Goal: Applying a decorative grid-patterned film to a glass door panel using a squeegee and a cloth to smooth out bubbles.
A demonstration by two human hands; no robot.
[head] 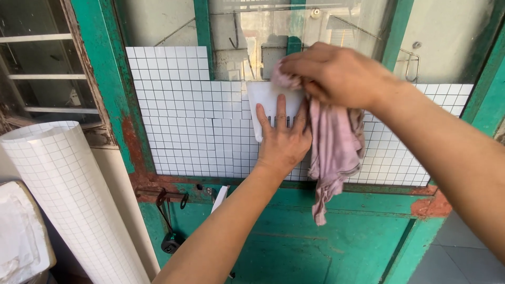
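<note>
Pink cloth (334,152), soft and limp, bunched in right hand (336,73) fingers; left hand (284,139) flat, fingers spread, pressing stiff white scraper (265,100) against gridded film (184,115).

White scraper (265,100): lower part hidden under left hand (283,139); upper right corner under pink cloth (334,152).
Grid-paper roll (63,194): base cut off, bottom edge.
Right hand (336,73): fingertips buried in cloth.
</note>
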